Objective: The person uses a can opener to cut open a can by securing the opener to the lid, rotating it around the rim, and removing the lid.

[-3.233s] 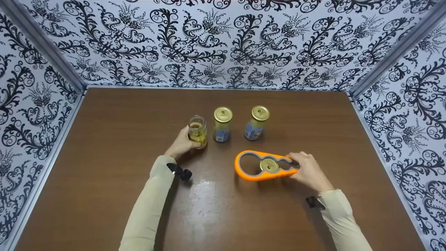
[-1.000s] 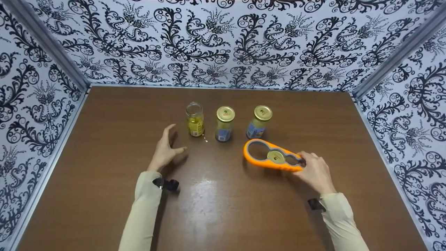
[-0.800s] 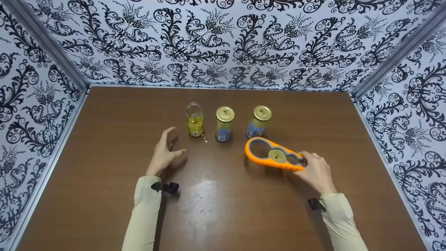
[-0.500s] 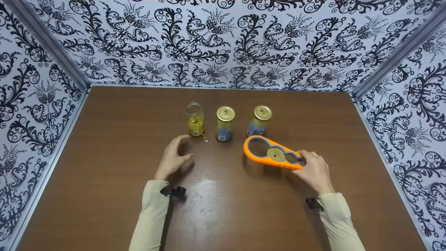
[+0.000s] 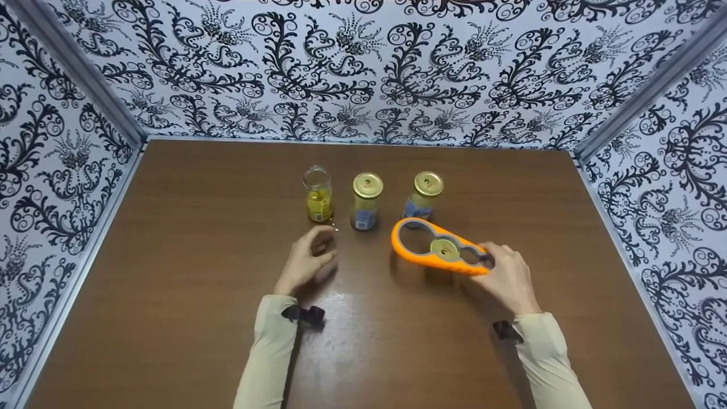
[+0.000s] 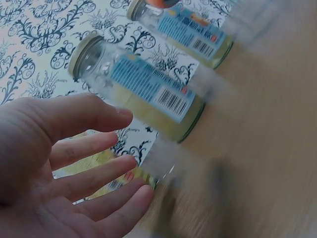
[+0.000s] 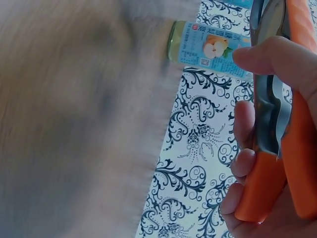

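Observation:
My right hand (image 5: 506, 278) grips the handle end of an orange jar opener (image 5: 406, 250) with a grey ridged inner edge. A gold jar lid (image 5: 445, 249) sits in the opener's middle opening, above the table. My left hand (image 5: 306, 260) is empty, fingers loosely bent, just in front of a lidless glass jar (image 5: 319, 205) with yellow contents. In the left wrist view, the fingers of the left hand (image 6: 74, 168) overlap that jar, spread and holding nothing. To its right stand a blue-labelled jar with a gold lid (image 5: 364, 204) and a second lidded jar (image 5: 419, 201), partly behind the opener.
The brown tabletop (image 5: 216, 210) is bounded by a back wall (image 5: 352, 74) and side walls with black scroll patterns. Small wet-looking spots lie on the table by the lidless jar's base.
The left hand has let go of the lidless jar, now farther back, drawn away, then moved right toward the opener. The right hand has shifted the opener and lid slightly back, then left.

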Demonstrator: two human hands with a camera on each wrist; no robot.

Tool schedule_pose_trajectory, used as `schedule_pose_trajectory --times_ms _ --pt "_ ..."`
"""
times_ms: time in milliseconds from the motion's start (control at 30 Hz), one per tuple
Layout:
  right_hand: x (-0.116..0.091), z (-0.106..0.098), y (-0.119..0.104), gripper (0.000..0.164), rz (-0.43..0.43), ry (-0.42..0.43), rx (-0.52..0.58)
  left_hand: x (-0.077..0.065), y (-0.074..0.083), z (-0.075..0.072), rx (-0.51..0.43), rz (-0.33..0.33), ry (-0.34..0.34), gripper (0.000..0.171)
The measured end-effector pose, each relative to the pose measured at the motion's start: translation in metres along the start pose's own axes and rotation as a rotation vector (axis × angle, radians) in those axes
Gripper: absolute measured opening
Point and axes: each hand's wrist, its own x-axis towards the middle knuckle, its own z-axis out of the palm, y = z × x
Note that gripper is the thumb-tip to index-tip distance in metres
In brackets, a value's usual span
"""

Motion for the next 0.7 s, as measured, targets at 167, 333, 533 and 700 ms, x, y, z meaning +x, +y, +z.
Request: schedule_pose_trajectory --times_ms 167,333,533,700 --pt "0.002 0.000 -0.002 0.044 -0.029 0.030 0.010 0.007 -0.001 0.016 -0.070 -0.014 -0.042 0.039" --pt "0.005 0.002 -0.006 0.046 -0.041 0.032 0.015 0.016 -0.001 0.033 -0.176 -0.013 -0.069 0.037" --pt "0.006 0.006 -0.013 0.047 -0.058 0.031 0.039 0.024 0.003 0.054 -0.203 0.031 -0.101 0.035" --pt "0.006 0.011 -0.017 0.046 -0.076 0.045 0.047 0.021 0.024 0.062 -0.249 0.035 -0.173 0.033"
